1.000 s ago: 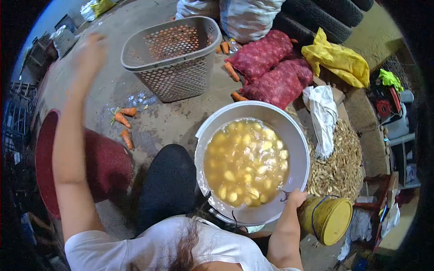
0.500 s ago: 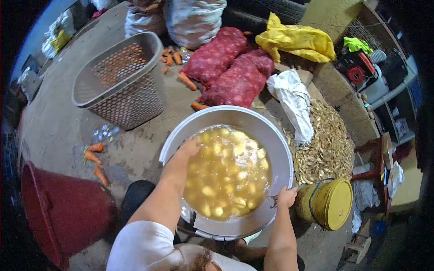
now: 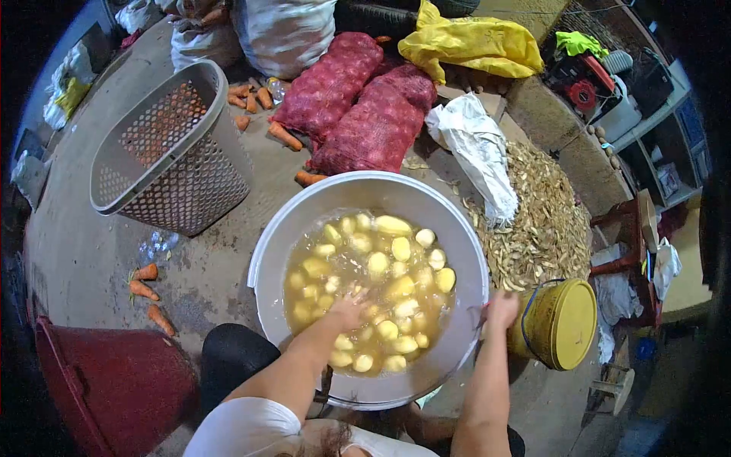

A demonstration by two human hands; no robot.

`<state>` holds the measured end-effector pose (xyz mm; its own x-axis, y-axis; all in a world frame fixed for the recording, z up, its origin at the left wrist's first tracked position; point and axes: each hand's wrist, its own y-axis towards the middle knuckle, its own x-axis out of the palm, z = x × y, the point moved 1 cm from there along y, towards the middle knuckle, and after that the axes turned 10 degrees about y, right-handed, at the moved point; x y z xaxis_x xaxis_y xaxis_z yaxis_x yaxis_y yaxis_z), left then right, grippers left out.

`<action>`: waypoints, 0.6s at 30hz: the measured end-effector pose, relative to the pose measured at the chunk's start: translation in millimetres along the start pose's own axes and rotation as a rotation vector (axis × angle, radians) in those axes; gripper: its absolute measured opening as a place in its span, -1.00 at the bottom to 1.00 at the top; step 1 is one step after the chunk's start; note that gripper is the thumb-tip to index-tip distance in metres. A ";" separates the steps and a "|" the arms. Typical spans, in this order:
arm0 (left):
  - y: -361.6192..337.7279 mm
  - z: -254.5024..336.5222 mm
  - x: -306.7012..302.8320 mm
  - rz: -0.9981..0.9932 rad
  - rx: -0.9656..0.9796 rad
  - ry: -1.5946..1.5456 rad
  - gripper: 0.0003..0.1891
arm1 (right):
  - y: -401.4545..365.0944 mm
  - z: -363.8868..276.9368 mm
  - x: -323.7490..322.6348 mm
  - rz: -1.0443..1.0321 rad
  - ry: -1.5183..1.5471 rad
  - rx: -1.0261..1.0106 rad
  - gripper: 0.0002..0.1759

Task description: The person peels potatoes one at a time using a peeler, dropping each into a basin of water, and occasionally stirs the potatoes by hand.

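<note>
Well left of the tub point(image 3: 263, 236), towards the person, a maroon bucket point(image 3: 126, 381). Beyond the bucket, also left of the tub, a few loose carrots point(image 3: 145, 289) on the floor, then a tall perforated basket point(image 3: 190, 183). Between bucket and tub, close by the tub's near-left rim, a dark-clad knee point(image 3: 236, 362), blocking that side. Behind the tub, further carrots point(image 3: 283, 135) and a bulging white sack point(image 3: 285, 38); nearer, right up by the tub's far rim, red mesh sacks point(image 3: 373, 126), crowding the back. Inside the tub, murky water with peeled potatoes point(image 3: 401, 286). Over the tub's near-left rim, left forearm reaching in; left hand point(image 3: 349, 311) among the potatoes, fingers partly under water, grasp impossible to tell. Behind the tub to the right, a yellow sack point(image 3: 476, 49) and, nearer, a crumpled white bag point(image 3: 474, 148). At the tub's right rim, right hand point(image 3: 501, 308), fingers curled, hold on rim or handle impossible to tell. Right of the tub, a heap of peelings point(image 3: 541, 228), then a lidded yellow pail point(image 3: 571, 324), just beside the right hand and cramping it.
</note>
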<state>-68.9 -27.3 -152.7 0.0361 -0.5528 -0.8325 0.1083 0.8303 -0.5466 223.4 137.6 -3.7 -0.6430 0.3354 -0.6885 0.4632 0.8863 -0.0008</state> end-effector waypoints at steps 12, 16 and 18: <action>-9.3 -64.5 61.0 0.081 -0.069 0.105 -0.60 | 206.5 163.0 -199.7 0.483 -0.387 0.434 -0.20; -23.3 -60.3 38.8 0.203 -0.142 -0.191 -0.75 | 181.9 127.8 -183.6 0.547 -0.386 0.504 -0.19; -17.3 -68.4 32.7 0.006 -0.169 -0.170 -0.66 | 170.3 71.5 -167.8 0.751 -0.569 0.427 -0.27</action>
<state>-137.6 -54.9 -176.6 0.2042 -0.5397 -0.8167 -0.0598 0.8259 -0.5607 453.8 209.4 59.8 0.2334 0.4563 -0.8587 0.8751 0.2865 0.3901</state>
